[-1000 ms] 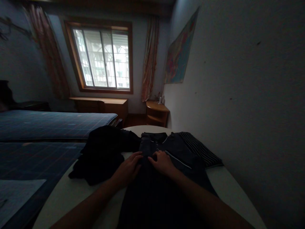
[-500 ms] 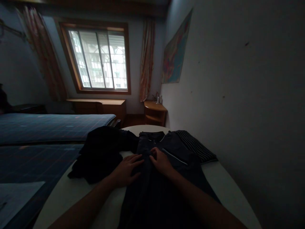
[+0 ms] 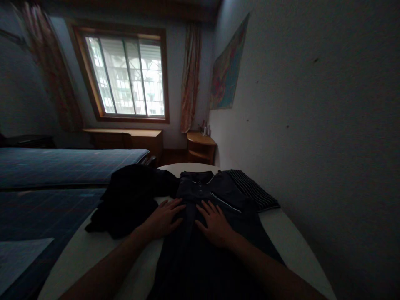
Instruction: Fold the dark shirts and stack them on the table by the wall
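Observation:
A dark polo shirt lies spread on a pale round table, its buttoned collar toward the far edge. White trim runs along a slanted chest line, and the sleeve on the right is striped. My left hand rests open on the shirt's left edge, fingers stretched. Flat on the chest, below the buttons, lies my right hand with fingers spread. Left of the shirt is a bunched heap of dark cloth; whether it joins the shirt is too dark to tell.
A bed with a blue checked cover stands at the left, with a white sheet at its near end. The white wall rises close on the right. Beyond the table are a corner shelf and a desk.
My right hand has opened from bent, gathered fingers to a flat spread on the chest. My left hand stays nearly in place. The whole view has shifted slightly.

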The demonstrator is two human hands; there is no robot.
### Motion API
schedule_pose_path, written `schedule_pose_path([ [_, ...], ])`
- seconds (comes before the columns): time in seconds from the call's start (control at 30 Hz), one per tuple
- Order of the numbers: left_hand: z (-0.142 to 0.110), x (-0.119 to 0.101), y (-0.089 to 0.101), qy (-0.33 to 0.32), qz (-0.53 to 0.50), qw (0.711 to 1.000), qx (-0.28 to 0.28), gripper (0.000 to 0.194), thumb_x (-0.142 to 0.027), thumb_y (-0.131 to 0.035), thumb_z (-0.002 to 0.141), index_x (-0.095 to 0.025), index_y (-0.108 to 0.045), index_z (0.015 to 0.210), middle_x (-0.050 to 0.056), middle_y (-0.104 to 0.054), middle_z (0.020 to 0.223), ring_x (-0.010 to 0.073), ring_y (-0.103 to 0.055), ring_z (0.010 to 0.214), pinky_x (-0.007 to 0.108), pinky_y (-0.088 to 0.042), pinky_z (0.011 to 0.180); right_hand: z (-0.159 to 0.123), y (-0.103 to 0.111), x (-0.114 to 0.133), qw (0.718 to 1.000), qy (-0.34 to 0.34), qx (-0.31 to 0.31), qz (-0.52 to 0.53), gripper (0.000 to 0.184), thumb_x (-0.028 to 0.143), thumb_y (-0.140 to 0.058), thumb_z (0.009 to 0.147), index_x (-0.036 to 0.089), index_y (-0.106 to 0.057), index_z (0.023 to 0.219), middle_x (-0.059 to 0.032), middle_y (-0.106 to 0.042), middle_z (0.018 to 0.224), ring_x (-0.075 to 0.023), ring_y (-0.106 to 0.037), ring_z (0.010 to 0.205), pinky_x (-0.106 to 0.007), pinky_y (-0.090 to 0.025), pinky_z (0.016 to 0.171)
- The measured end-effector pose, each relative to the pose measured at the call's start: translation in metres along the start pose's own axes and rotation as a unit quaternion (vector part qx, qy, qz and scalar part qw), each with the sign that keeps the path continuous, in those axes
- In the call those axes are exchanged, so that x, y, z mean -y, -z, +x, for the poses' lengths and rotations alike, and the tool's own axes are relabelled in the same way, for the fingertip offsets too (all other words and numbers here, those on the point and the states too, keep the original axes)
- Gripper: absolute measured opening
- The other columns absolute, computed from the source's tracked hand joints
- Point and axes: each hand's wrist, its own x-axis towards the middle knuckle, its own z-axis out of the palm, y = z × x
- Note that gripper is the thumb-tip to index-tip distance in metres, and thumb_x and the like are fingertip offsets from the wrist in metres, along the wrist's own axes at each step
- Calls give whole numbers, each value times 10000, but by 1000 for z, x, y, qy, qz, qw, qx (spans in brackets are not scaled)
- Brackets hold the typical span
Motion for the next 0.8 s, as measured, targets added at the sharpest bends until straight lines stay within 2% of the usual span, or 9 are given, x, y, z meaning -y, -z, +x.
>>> schedule_pose_path([
  [0.1, 2, 4, -2, 4, 8, 1000, -5, 458, -403, -473, 970, -284, -495, 1411, 77, -362, 1567, 261, -382, 1414, 510, -276, 1163, 3, 4, 4, 1000, -8, 9, -16, 631, 556, -404, 960, 251, -370, 1511, -87, -265, 1608, -329, -182, 1483, -559, -130, 1184],
  [0.2, 0, 8, -4, -16, -20, 999, -32, 415, -310, -472, 964, -267, -535, 1372, 67, -426, 1531, 248, -427, 1381, 484, -314, 1155, -7, 10, 15, 1000, 10, -14, -21, 561, 449, -460, 959, 215, -434, 1468, -110, -322, 1582, -320, -273, 1449, -546, -180, 1177],
  [0.3, -2, 11, -5, -32, -49, 997, -57, 378, -233, -476, 942, -232, -594, 1301, 71, -495, 1477, 238, -470, 1341, 446, -365, 1135, -30, 16, 34, 988, 150, -35, -5, 423, 339, -524, 934, 228, -548, 1342, -75, -450, 1503, -249, -363, 1393, -440, -241, 1172],
  [0.37, -2, 12, -6, -38, -58, 995, -68, 368, -207, -493, 924, -231, -613, 1271, 68, -519, 1455, 240, -485, 1327, 445, -385, 1123, -46, 15, 48, 963, 267, -25, 11, 399, 360, -574, 914, 257, -561, 1299, -36, -500, 1456, -219, -383, 1369, -388, -278, 1152],
  [0.47, -2, 14, -9, -33, -63, 995, -76, 372, -194, -512, 911, -240, -615, 1266, 62, -527, 1446, 241, -492, 1320, 452, -393, 1119, -58, -3, 67, 912, 408, -35, 3, 370, 464, -551, 943, 287, -549, 1269, 0, -567, 1381, -192, -458, 1285, -360, -343, 1083],
  [0.53, -2, 15, -10, -32, -63, 995, -73, 377, -197, -517, 914, -245, -608, 1277, 59, -521, 1453, 239, -482, 1330, 449, -387, 1125, -58, -20, 74, 884, 461, -72, -14, 297, 480, -496, 981, 299, -565, 1207, 29, -646, 1256, -162, -548, 1131, -329, -406, 968],
  [0.6, -2, 16, -10, -34, -63, 995, -70, 381, -196, -517, 916, -248, -604, 1283, 56, -518, 1456, 236, -476, 1336, 448, -384, 1128, -56, -32, 76, 877, 467, -107, -26, 215, 440, -491, 995, 294, -582, 1124, 46, -693, 1116, -146, -590, 962, -308, -431, 828],
  [0.67, -2, 16, -10, -35, -61, 995, -67, 387, -190, -519, 913, -250, -602, 1285, 54, -518, 1456, 235, -475, 1338, 449, -383, 1130, -54, -36, 75, 885, 448, -123, -26, 142, 380, -520, 985, 275, -582, 1058, 43, -699, 1029, -141, -595, 847, -298, -423, 731],
  [0.8, -2, 15, -9, -31, -62, 995, -67, 389, -182, -525, 906, -250, -606, 1280, 51, -522, 1453, 235, -482, 1333, 448, -388, 1130, -58, -23, 70, 895, 430, -115, -5, 87, 300, -522, 979, 223, -558, 1002, 23, -676, 934, -109, -576, 705, -261, -390, 609],
])
